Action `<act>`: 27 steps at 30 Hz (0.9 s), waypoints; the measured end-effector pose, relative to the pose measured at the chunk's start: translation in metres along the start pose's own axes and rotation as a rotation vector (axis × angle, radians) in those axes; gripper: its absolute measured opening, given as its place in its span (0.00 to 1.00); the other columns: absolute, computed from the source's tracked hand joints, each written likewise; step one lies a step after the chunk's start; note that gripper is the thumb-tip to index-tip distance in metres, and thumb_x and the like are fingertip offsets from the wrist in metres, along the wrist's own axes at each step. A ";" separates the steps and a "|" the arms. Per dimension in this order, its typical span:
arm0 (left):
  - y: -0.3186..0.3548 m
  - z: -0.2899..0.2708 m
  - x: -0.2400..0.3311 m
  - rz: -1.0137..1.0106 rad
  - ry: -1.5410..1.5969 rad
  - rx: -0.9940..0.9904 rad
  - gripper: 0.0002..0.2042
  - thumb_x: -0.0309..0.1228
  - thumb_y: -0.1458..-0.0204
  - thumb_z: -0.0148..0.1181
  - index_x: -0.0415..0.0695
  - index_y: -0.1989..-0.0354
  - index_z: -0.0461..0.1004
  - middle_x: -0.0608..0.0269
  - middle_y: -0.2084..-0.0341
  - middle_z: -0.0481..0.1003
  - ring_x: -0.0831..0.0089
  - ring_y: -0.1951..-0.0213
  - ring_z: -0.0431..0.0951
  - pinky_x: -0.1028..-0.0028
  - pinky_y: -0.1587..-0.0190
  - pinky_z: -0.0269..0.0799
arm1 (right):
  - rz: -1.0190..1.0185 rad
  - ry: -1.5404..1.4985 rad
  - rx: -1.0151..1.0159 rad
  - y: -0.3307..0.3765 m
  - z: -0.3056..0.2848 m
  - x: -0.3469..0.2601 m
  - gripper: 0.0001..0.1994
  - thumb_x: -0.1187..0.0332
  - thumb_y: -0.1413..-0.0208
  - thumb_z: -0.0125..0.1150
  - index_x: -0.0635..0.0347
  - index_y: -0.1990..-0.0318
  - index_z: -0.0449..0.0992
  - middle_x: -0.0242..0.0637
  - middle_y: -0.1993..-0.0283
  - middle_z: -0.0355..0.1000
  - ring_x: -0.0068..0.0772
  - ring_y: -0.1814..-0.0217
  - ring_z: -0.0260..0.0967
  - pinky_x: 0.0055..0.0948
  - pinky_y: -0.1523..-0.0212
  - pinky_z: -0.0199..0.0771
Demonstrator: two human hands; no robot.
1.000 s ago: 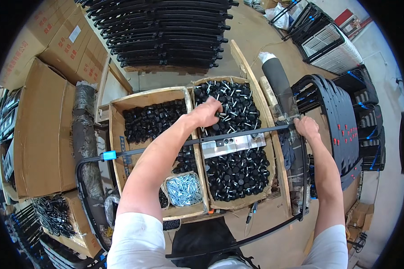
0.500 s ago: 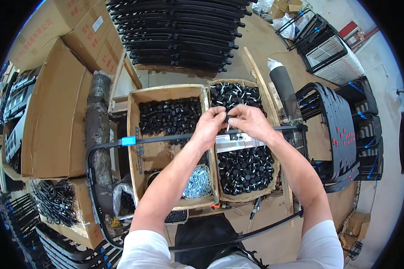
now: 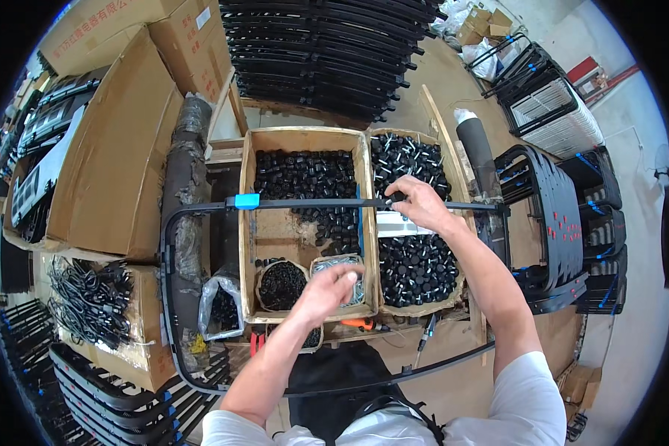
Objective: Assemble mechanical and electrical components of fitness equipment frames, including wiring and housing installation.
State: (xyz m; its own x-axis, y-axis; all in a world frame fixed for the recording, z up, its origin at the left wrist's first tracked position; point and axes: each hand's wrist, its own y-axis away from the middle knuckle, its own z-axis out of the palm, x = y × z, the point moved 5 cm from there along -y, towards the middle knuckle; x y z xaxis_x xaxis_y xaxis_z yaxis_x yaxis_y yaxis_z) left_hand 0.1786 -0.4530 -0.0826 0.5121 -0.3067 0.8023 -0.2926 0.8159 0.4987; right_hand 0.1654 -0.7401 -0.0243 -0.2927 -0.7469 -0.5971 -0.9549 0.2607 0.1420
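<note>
A black tubular frame (image 3: 305,204) with rounded corners lies across the boxes before me, a blue piece (image 3: 245,201) wrapped on its far bar. My right hand (image 3: 419,204) is at that bar, thumb and fingers pinched on a small black knob (image 3: 395,198), partly hidden by the fingertips. Below the bar, a silvery metal plate (image 3: 401,224) sits in the right box among black knobs with metal studs (image 3: 416,269). My left hand (image 3: 327,291) is over a small tray of silvery screws (image 3: 337,265), index finger stretched out; its other fingers are partly hidden.
The left wooden box (image 3: 250,223) holds black caps (image 3: 305,177) and a tub of small dark parts (image 3: 282,286). An orange-handled tool (image 3: 360,324) and a screwdriver-like tool (image 3: 427,332) lie at the near edge. Stacked black frames (image 3: 312,59) stand beyond; cartons (image 3: 119,163) stand left.
My left hand has left the far bar and moved down and left to the screw tray. My right hand stays at the bar. The whole view has shifted slightly.
</note>
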 end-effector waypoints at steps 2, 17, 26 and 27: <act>0.023 0.005 -0.030 -0.008 0.096 -0.046 0.15 0.37 0.26 0.53 0.43 0.41 0.79 0.76 0.74 0.67 0.84 0.72 0.65 0.80 0.70 0.64 | -0.088 0.122 0.006 -0.002 0.003 -0.003 0.15 0.74 0.47 0.68 0.59 0.51 0.80 0.43 0.50 0.75 0.48 0.43 0.75 0.41 0.39 0.75; 0.143 0.048 -0.120 0.092 -0.027 0.122 0.20 0.30 0.31 0.61 0.42 0.32 0.72 0.64 0.52 0.80 0.77 0.54 0.79 0.74 0.46 0.76 | -0.115 0.410 -0.008 -0.007 0.014 -0.008 0.15 0.59 0.39 0.67 0.59 0.51 0.83 0.50 0.51 0.77 0.57 0.44 0.77 0.50 0.41 0.77; 0.194 0.089 -0.140 0.177 -0.110 0.296 0.19 0.25 0.32 0.59 0.42 0.33 0.71 0.61 0.47 0.82 0.73 0.44 0.80 0.71 0.39 0.74 | -0.253 0.448 0.020 -0.011 0.013 0.006 0.14 0.74 0.43 0.62 0.63 0.50 0.82 0.52 0.46 0.77 0.57 0.41 0.76 0.48 0.39 0.79; 0.200 0.095 -0.143 0.165 -0.112 0.303 0.19 0.25 0.32 0.59 0.42 0.33 0.71 0.61 0.47 0.82 0.73 0.44 0.80 0.71 0.39 0.74 | -0.242 0.488 0.013 -0.013 0.013 0.008 0.13 0.71 0.43 0.64 0.63 0.52 0.82 0.53 0.48 0.77 0.57 0.42 0.77 0.48 0.39 0.79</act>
State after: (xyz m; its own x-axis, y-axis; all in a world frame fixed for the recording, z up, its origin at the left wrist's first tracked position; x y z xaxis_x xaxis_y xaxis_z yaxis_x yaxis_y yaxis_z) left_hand -0.0303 -0.2924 -0.0662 0.3515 -0.2481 0.9027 -0.5987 0.6818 0.4205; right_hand 0.1761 -0.7412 -0.0411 -0.0568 -0.9829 -0.1750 -0.9981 0.0516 0.0341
